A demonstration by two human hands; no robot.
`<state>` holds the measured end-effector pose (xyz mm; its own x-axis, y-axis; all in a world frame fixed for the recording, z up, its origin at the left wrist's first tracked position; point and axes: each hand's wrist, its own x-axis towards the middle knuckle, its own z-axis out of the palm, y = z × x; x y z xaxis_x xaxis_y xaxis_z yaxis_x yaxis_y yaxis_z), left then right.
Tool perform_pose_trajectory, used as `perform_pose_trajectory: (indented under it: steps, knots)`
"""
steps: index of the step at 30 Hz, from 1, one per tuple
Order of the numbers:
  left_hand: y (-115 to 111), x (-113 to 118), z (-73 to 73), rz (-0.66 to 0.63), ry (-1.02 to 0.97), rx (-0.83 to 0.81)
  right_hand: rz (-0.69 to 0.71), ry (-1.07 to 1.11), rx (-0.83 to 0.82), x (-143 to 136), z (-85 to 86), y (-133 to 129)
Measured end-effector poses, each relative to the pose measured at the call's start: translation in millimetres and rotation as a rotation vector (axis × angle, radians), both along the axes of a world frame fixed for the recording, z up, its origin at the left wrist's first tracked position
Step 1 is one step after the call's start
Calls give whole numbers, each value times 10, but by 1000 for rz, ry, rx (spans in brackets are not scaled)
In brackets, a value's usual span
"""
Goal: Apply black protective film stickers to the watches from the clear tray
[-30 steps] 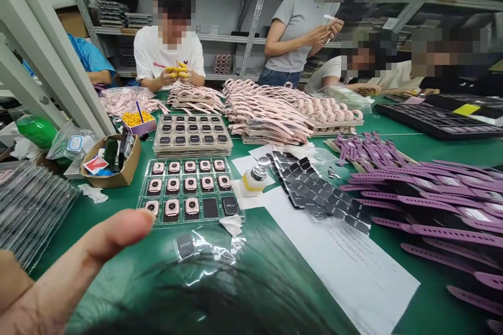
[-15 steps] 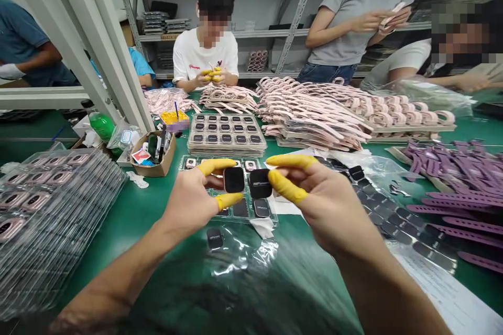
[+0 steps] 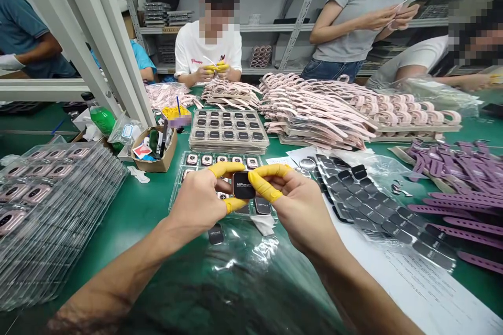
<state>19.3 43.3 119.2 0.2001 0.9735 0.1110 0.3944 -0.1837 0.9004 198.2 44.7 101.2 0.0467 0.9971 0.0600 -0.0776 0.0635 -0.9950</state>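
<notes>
Centre of the bench: a black square panel (image 3: pixel 244 184), with white lettering that appears to read "HiFuture", is held face toward you, above the near part of a transparent blister tray (image 3: pixel 175 188) of pink watch heads (image 3: pixel 206 160). Your left hand (image 3: pixel 198 196) brackets it, forefinger along the top and thumb beneath; your right hand (image 3: pixel 301 204) pinches the upper right corner between forefinger and thumb. The gripping digits wear yellow finger cots (image 3: pixel 270 169). Whether a watch case sits behind the panel cannot be told with certainty.

Hazards, as judged: if the right pinch drags sideways while the left grip is firm, the panel could twist or, if it is a film, sit crooked. Smooth cots on a narrow edge could let it slip, and a drop would probably land among the watch heads, knocking or scratching them. Lint from the white tissue (image 3: pixel 262 225) at the tray's near edge might catch beneath a sticky face. The transparent plastic sheet (image 3: pixel 245 254), lying nearest you with a loose black label (image 3: pixel 216 234), could snag a lowered wrist.
</notes>
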Motion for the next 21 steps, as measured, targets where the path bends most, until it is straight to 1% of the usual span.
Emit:
perform_pose_trajectory:
  steps: [15,21]
  knots:
    - [-11,-1,9,4,14,16,-28,-8,8,1,-4,-4]
    - [-19,-3,9,8,38,24,-25,-17,6,-43,5,-23]
